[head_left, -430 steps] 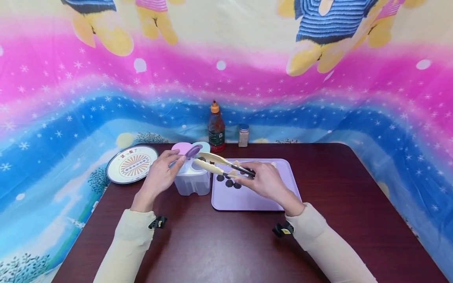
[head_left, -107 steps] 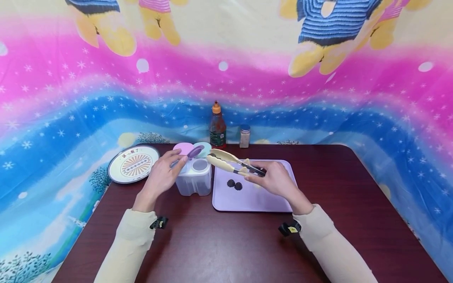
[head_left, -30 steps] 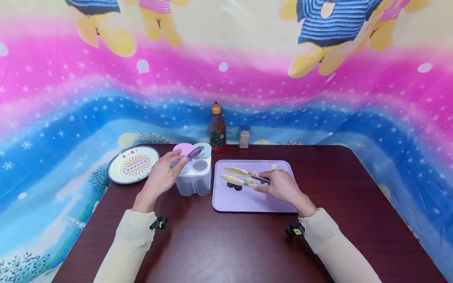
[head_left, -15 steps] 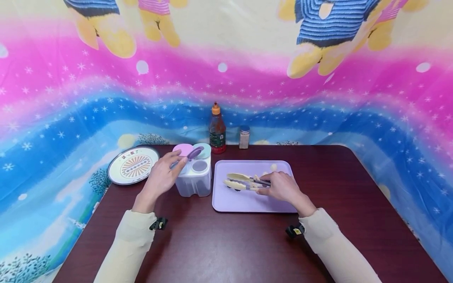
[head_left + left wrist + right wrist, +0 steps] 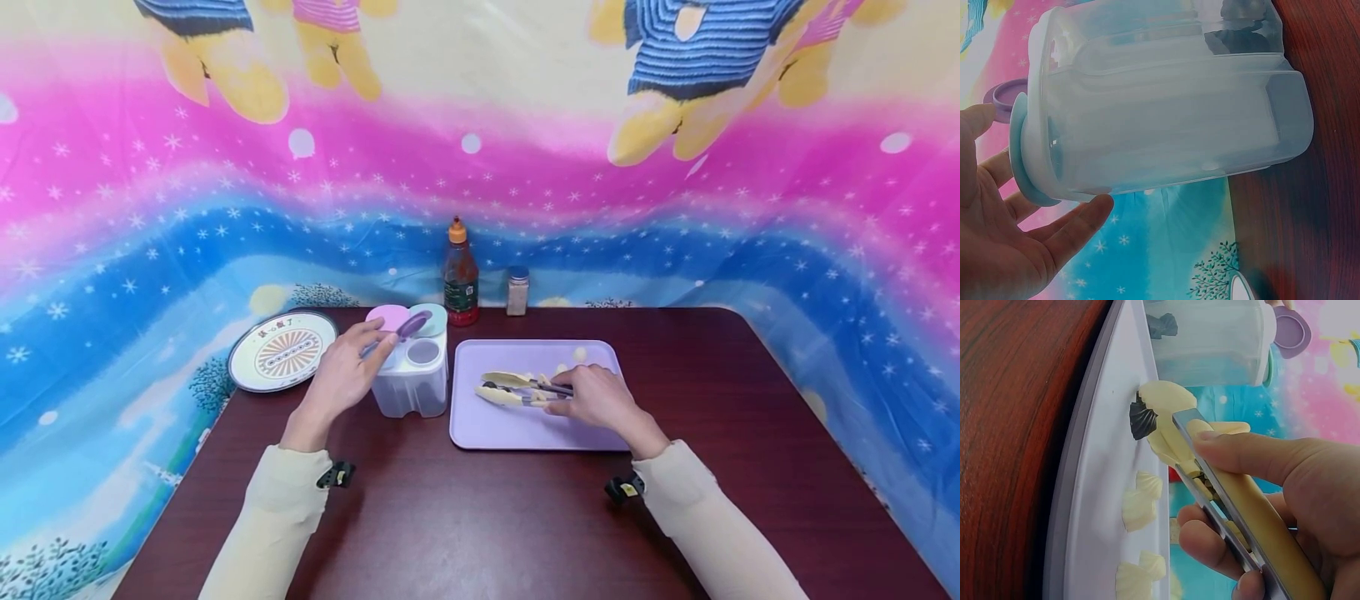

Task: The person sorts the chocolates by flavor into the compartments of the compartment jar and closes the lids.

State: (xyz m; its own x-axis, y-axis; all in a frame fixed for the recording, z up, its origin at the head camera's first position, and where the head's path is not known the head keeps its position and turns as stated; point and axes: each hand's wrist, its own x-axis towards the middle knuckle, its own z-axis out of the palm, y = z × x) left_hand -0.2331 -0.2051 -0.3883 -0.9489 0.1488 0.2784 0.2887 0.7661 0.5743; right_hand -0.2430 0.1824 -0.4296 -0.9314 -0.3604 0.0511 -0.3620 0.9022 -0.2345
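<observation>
My left hand (image 5: 347,367) is at the clear container (image 5: 411,393), its thumb against the raised purple lid (image 5: 415,323). Its fingers rest along the container's top edge in the left wrist view. Below the raised lid one round opening is uncovered. Through the wall, dark pieces (image 5: 1242,39) show inside. My right hand (image 5: 602,398) grips cream-tipped metal tongs (image 5: 501,397), lowered over the lilac tray (image 5: 480,429). A ridged dark piece (image 5: 1143,419) lies at the tongs' tips in the right wrist view. In the head view the tongs partly hide the dark pieces.
Pale ridged pieces (image 5: 1139,510) lie on the tray nearer my right hand. Pink (image 5: 387,317) and mint (image 5: 429,318) lids cover other compartments. A sauce bottle (image 5: 461,287) and a small jar (image 5: 517,292) stand behind. A patterned plate (image 5: 283,350) is at the left.
The tongs have come from the container's opening down to the tray, and their tips have drawn closer together. Fewer dark pieces lie on the tray than earlier. My left hand keeps its place.
</observation>
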